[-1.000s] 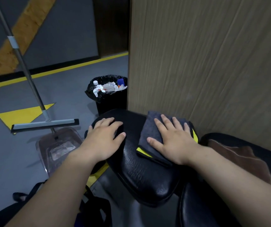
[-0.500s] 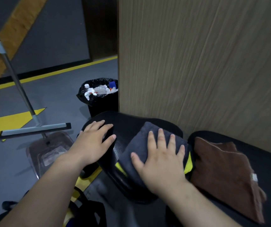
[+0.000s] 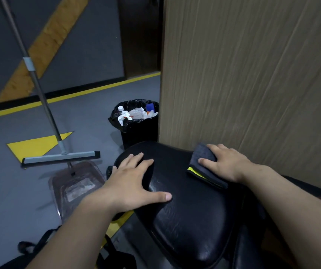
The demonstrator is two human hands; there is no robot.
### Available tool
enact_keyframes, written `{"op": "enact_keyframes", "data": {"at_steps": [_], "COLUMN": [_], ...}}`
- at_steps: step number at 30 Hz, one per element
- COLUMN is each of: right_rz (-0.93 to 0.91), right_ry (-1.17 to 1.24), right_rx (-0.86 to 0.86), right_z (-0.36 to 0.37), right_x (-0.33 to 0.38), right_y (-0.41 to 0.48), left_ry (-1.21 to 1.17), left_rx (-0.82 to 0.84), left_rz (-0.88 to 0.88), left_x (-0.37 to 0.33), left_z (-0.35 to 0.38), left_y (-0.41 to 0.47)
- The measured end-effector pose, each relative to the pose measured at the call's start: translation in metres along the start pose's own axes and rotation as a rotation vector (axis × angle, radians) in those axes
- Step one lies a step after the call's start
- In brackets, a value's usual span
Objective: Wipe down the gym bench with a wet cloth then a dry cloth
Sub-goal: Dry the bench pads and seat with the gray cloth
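Grey flooring with yellow stripes runs past a wood-panelled wall; against it sits the black gym bench (image 3: 190,206). The right hand (image 3: 226,164) lies flat, fingers spread, pressing a folded grey cloth (image 3: 204,158) to the pad's far edge. The left hand (image 3: 134,183) rests open and empty, bracing. Better to keep even pressure with overlapping strokes. No readable writing anywhere.

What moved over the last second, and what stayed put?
The right hand swept the grey cloth toward the person across the bench pad, then back out to its far edge by the wood panel. The left hand stayed flat on the pad's left side. Nothing was grasped or released.
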State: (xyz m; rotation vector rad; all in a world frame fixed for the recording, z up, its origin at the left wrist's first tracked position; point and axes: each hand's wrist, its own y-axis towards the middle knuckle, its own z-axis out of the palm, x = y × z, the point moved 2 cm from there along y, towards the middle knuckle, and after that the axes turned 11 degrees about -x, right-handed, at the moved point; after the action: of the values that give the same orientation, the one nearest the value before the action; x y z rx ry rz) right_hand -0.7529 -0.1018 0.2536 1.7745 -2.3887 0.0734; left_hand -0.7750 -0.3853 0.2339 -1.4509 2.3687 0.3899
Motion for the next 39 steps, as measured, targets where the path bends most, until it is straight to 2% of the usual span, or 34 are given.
{"op": "enact_keyframes", "data": {"at_steps": [5,12,20,26,32,33,36,39], "right_rz": [-0.092,-0.134,-0.209,-0.269,-0.543,-0.550,-0.414,-0.482], "right_ry": [-0.034,0.114,0.000,0.178,0.224,0.285,0.626,0.676], "right_rx": [0.031,0.134,0.130,0.204,0.117,0.123,0.196,0.195], "right_z": [0.007,0.015,0.015,0.008,0.025,0.027,0.033,0.036], "right_x": [0.036,0.084,0.138,0.180,0.208,0.208,0.202,0.202], "right_y": [0.027,0.064,0.084,0.078,0.058,0.057,0.056,0.050], "left_ry": [0.026,-0.058,0.006,0.053,0.018,0.006,-0.018,-0.056], "left_rx": [0.047,-0.111,-0.202,-0.189,-0.214,-0.220,-0.240,-0.258], "left_rz": [-0.013,-0.019,-0.102,-0.145,-0.185,-0.195,-0.215,-0.230], "left_x": [-0.001,0.013,0.047,0.050,0.060,0.063,0.071,0.076], "left_z": [0.001,-0.008,-0.016,-0.020,-0.028,-0.031,-0.038,-0.044], "left_y": [0.004,0.003,0.002,-0.004,-0.010,-0.012,-0.016,-0.022]}}
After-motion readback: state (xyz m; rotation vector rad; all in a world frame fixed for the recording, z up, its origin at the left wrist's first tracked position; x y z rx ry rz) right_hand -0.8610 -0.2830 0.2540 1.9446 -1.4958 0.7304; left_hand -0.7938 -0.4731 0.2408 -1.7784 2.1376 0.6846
